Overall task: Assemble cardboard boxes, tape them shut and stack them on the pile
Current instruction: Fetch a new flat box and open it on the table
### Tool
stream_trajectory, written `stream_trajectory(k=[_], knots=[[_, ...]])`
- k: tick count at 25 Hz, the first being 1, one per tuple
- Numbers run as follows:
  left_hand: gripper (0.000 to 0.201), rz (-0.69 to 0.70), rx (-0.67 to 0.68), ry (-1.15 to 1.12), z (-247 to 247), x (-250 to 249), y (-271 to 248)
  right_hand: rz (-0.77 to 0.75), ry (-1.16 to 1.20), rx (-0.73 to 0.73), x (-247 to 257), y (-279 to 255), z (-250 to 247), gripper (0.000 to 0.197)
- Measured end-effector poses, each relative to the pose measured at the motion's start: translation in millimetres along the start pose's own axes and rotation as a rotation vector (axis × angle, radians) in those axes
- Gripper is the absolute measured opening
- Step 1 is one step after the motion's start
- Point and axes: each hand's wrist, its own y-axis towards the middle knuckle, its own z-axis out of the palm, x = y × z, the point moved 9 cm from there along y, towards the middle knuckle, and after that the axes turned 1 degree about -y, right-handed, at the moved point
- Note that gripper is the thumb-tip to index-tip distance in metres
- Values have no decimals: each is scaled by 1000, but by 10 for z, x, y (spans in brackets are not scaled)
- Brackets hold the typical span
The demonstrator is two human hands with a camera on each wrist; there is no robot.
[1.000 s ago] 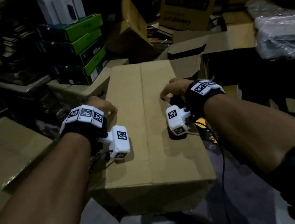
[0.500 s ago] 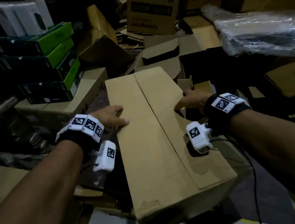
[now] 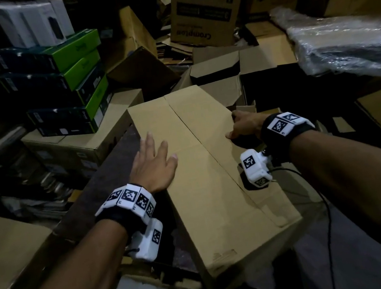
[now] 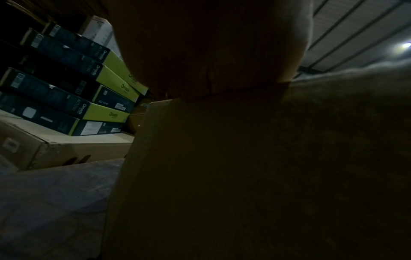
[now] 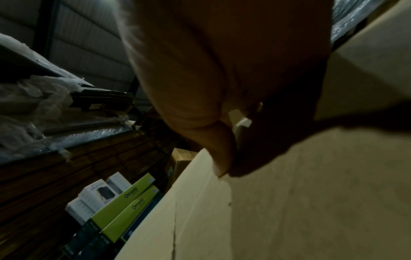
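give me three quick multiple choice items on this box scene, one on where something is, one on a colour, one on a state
1. Where is the left hand?
A. flat on the cardboard box top
B. on the stacked product boxes
C. under the box

2. What colour are the bright ends of the stacked product boxes?
A. red
B. green
C. orange

3. What is the state of the box's centre seam?
A. flaps closed, no tape visible
B. flaps standing open
C. covered with black tape

Answers: 1 A, straight fingers lie on the top panel; 2 B, green ends show in the head view; 3 A, the flaps meet along a bare line.
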Motion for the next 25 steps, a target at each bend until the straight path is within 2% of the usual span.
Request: stream_trajectory(k=[4, 6, 9, 10, 12, 15, 16, 19, 20, 21, 23, 25], knots=[[61, -15, -30, 97, 1, -136, 68, -80, 14, 62, 97, 157, -74, 58], [58, -12, -67, 187, -59, -222, 98, -95, 120, 91, 91, 118, -154, 47], [48, -31, -106, 365, -202, -363, 166, -13, 448, 141, -248, 6, -304, 31], [48, -51, -68, 409, -250, -395, 201, 19, 533, 147, -404, -37, -355, 27], [49, -53, 26, 461, -314, -507, 253, 114, 649, 138, -782, -136, -471, 5], [49, 53, 57, 491, -395, -804, 289, 236, 744, 117, -1376, -324, -637, 38], [50, 84, 71, 477, -390, -892, 294, 256, 768, 94, -1578, -369, -666, 43], [55, 160, 129, 441, -303, -1042, 283, 275, 609, 16, -2070, -452, -655, 29], [57, 175, 151, 429, -282, -1053, 281, 287, 529, -16, -2191, -470, -615, 32], [59, 180, 179, 420, -260, -1058, 289, 291, 457, -13, -2306, -470, -546, 34], [61, 166, 226, 399, -225, -1014, 287, 283, 197, 43, -2430, -502, -395, 22], [61, 150, 245, 329, -217, -965, 280, 258, 8, 91, -2537, -461, -193, 33]])
